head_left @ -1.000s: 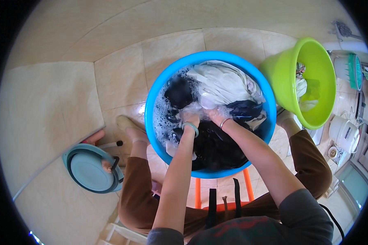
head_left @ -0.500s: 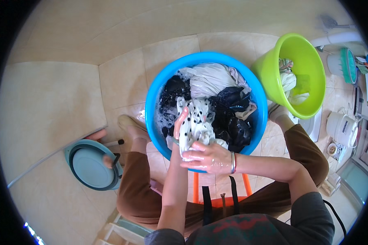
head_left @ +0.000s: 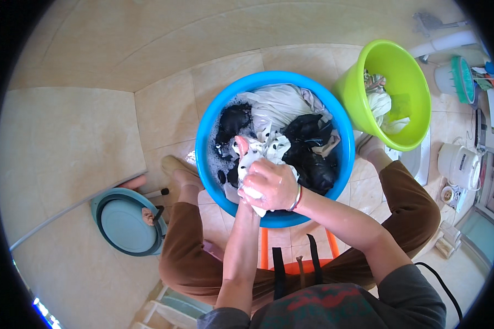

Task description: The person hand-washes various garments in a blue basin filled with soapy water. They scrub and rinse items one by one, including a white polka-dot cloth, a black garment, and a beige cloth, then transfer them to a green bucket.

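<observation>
A white cloth with black dots [head_left: 280, 147] is bunched between my two hands over the near side of a blue tub [head_left: 206, 189]. My right hand [head_left: 271, 185] is closed in a fist around part of it, pressing toward my left wrist. Beneath the cloth lies my left hand [head_left: 241, 145], supporting it; only a thumb or finger and the wrist show, the rest being covered. In the tub's sudsy water are wet black clothes [head_left: 312, 164] on the right, another dark piece [head_left: 234, 122] on the left, and a large white cloth [head_left: 277, 104] at the far side.
A tilted lime-green bucket [head_left: 348, 90] with a few light clothes [head_left: 379, 104] stands beyond the tub to the right. On the left sits a grey-blue basin [head_left: 127, 225]. A white lidded pail [head_left: 456, 169] is at far right. My knees flank the tub, which stands before orange legs [head_left: 264, 247].
My right hand has moved up and forward along the dotted cloth and closed into a fist. The cloth is more bunched, and my left hand is more covered by it.
</observation>
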Tool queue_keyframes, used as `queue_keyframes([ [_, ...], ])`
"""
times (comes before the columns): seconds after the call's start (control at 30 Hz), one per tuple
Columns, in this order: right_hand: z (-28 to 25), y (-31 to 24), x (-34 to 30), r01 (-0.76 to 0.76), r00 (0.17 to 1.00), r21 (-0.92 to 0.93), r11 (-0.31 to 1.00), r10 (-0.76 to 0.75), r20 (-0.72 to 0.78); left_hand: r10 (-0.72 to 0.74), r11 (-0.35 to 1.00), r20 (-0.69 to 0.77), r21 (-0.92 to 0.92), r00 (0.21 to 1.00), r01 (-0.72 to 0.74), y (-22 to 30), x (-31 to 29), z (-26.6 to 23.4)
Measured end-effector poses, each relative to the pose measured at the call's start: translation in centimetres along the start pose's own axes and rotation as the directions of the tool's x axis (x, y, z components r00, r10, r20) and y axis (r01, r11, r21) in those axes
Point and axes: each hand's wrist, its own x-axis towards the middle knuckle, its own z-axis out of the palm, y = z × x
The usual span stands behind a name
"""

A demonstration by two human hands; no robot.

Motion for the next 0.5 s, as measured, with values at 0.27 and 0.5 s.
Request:
queue_keyframes([
  [0.27,1.6,3.2,0.0,-0.197,0.980,0.074,0.978,0.194,0.047,0.318,0.947,-0.040,0.068,0.947,-0.315,-0.3,0.8,0.7],
  [0.5,0.2,11.8,-1.1,-0.334,0.939,-0.184,0.925,0.342,0.017,0.600,0.771,-0.291,0.460,0.745,-0.440,-1.0,-0.4,3.1],
])
